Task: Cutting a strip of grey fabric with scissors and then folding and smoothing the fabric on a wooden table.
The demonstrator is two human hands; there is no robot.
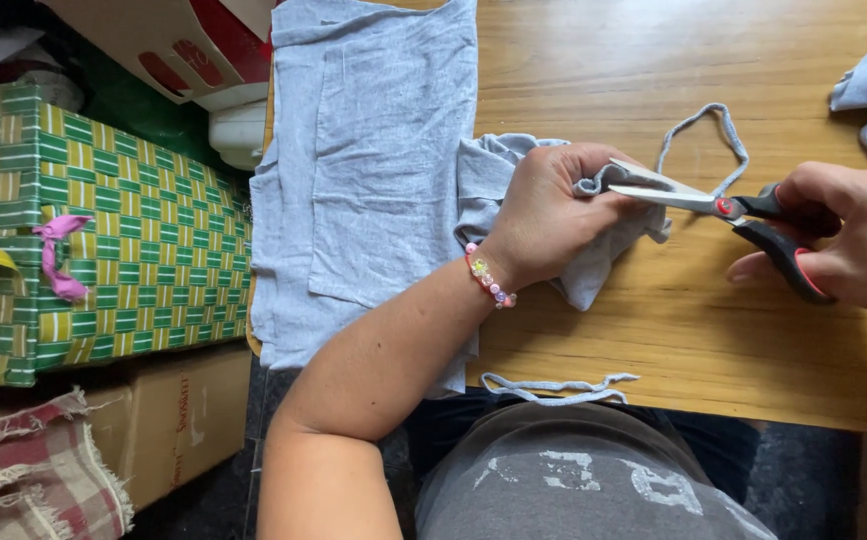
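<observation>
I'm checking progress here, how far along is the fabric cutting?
Done: trimmed strips lie on the table. In hand: the left hand grips a grey piece while the right hand works scissors into it. Left: the folded grey stack lies untouched.

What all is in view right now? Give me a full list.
cloth: one, grey, spread over the table's left end, one bunched part in the left hand
scissors: one, black and red handles, blades open at the bunched cloth
cloth strips: one at the near edge, one loop behind the scissors, grey
table: one, wooden
woven box: one, green and yellow, left of the table
cardboard box: one, brown, below it
left hand: beaded bracelet, gripping cloth
right hand: holding scissors
</observation>
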